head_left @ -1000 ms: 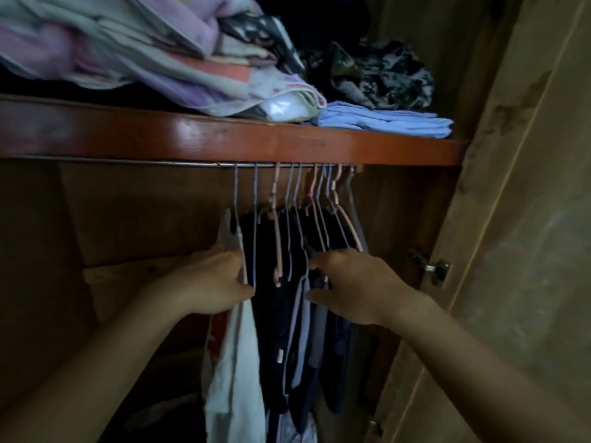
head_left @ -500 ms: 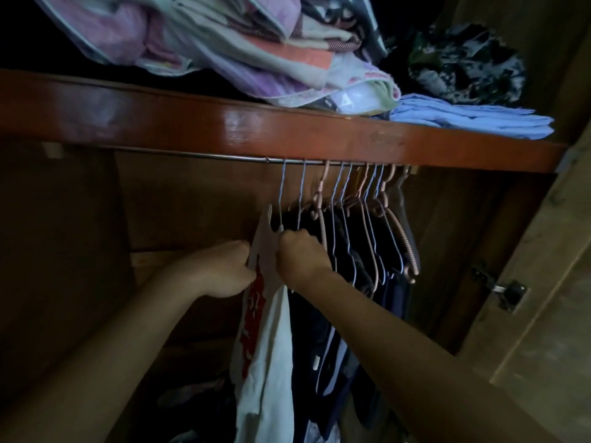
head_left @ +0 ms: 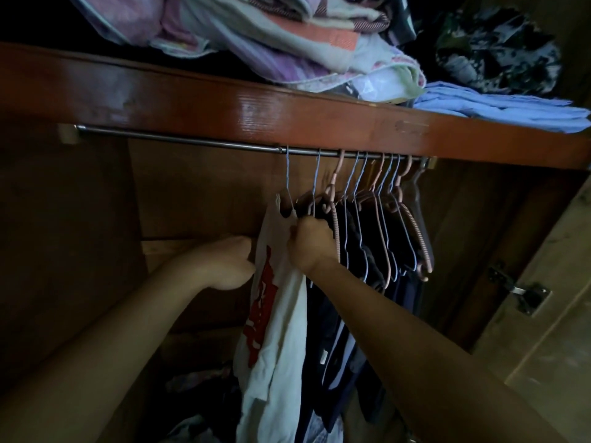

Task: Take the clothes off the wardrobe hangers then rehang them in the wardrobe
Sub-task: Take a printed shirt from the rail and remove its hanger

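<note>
A white T-shirt with a red print hangs on a thin blue wire hanger at the left end of a row on the metal rail. My right hand pinches the shirt's collar near the hanger's shoulder. My left hand grips the shirt's left side, its fingertips hidden behind the cloth. To the right hang several dark garments on blue and pink hangers.
A wooden shelf above the rail carries folded bedding, a blue folded cloth and a dark patterned bundle. The wardrobe door with a hinge stands at right. Loose clothes lie on the wardrobe floor.
My right hand moved left from the dark garments onto the white shirt's collar. The view shifted left and up, showing more bare rail. My left hand stayed on the shirt.
</note>
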